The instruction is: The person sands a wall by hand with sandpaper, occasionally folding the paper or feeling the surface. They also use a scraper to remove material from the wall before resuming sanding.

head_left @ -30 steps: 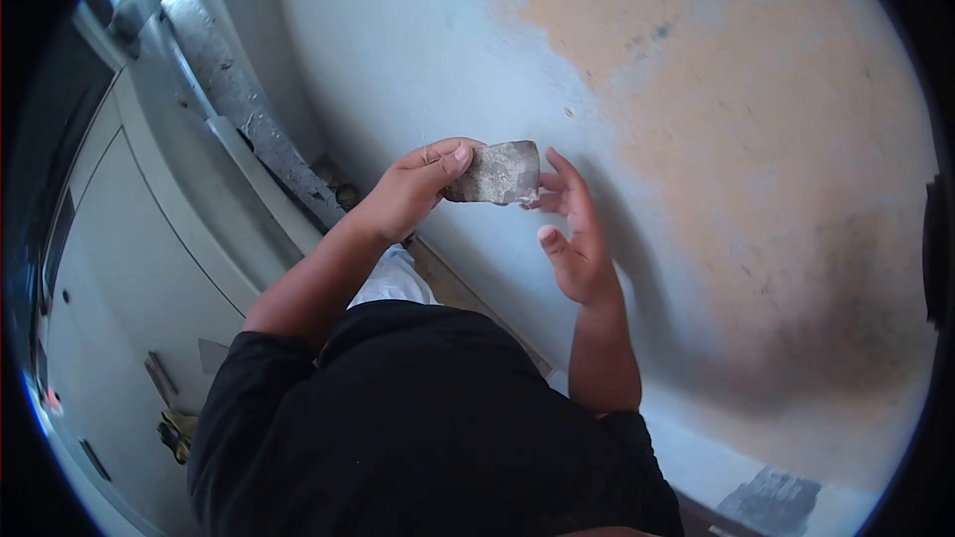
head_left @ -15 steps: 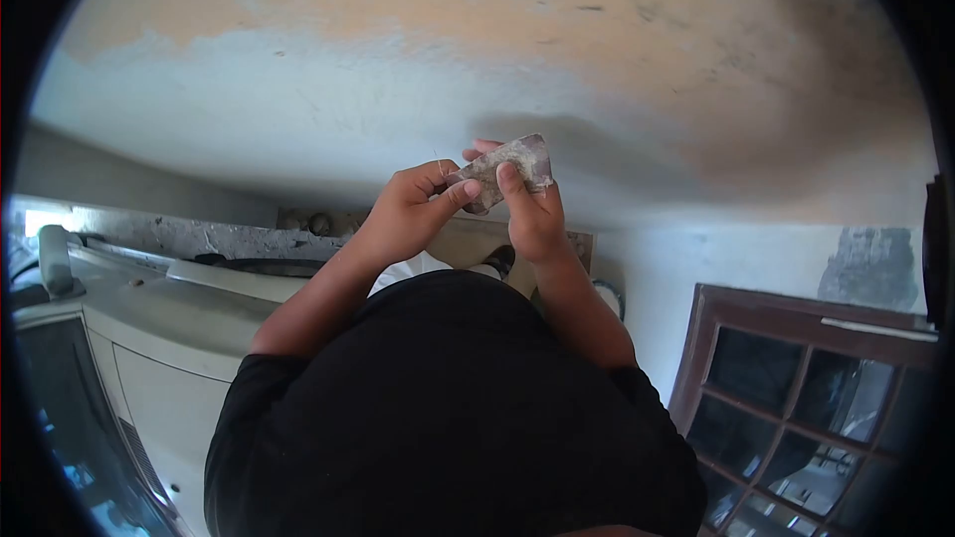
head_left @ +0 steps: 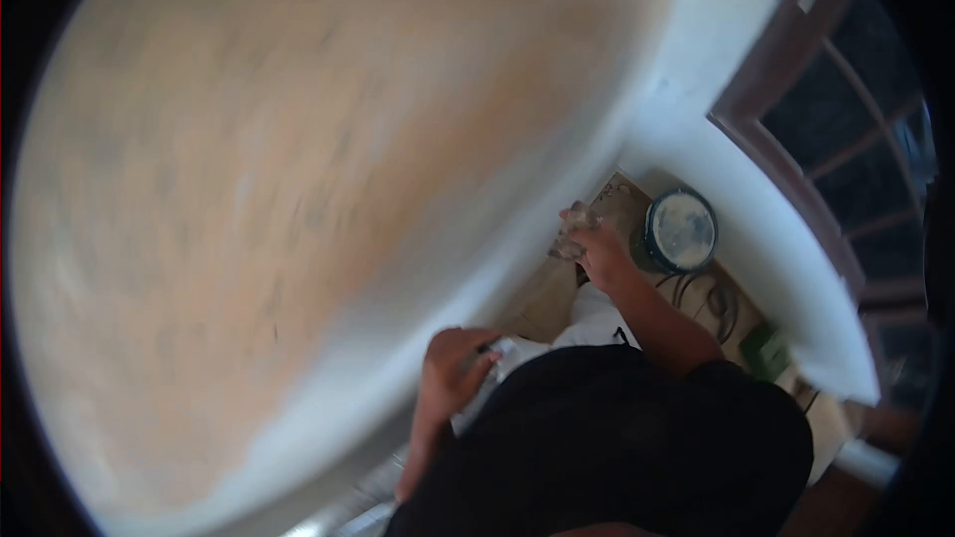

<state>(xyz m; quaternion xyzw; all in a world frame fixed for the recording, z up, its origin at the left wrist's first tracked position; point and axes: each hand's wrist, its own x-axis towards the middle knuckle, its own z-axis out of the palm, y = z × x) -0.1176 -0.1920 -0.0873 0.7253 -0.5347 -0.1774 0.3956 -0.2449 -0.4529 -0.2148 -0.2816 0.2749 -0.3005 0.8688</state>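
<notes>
My right hand (head_left: pixel 603 254) is out in front of me, low beside the wall, closed around a dusty, worn piece of folded sandpaper (head_left: pixel 569 242). Part of the sandpaper is hidden by the fingers. My left hand (head_left: pixel 456 370) hangs near my waist, close to the wall, with its fingers loosely bent and the thumb apart. Nothing shows in it, though motion blurs it a little. The wall (head_left: pixel 298 189) has a patchy peach upper area and a whitish band below.
A round bucket (head_left: pixel 681 231) with a whitish top stands in the corner past my right hand. Dark cable or hose (head_left: pixel 724 306) lies coiled on the floor near a green object (head_left: pixel 764 351). A brown-framed glazed door or window (head_left: pixel 811 164) is at the right.
My view has swung right, toward the corner. The left hand has let go of the sandpaper and dropped to my waist; the right hand keeps it, now lower.
</notes>
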